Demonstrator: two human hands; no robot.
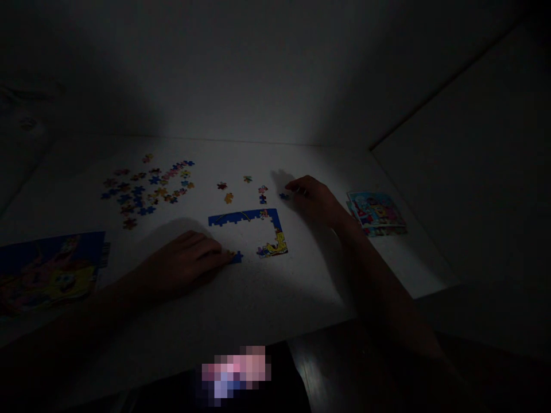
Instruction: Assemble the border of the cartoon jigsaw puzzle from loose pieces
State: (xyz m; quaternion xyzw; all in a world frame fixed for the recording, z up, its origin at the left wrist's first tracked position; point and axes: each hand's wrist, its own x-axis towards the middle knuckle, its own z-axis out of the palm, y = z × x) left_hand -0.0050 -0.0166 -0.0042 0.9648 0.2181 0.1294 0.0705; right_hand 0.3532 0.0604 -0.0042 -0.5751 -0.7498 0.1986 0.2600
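The left grip [185, 263], fingers together, rests on a blue jigsaw piece [236, 257] just beside the open end of the puzzle border [241, 218]; the right grip [312, 198], loosely curled, sits just beside another blue piece [283, 196].

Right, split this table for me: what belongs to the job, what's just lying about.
Job:
left hand, on a blue jigsaw piece
right hand
partly built jigsaw border
loose jigsaw pieces

Lying about:
printed SpongeBob picture
stack of printed cartoon cards
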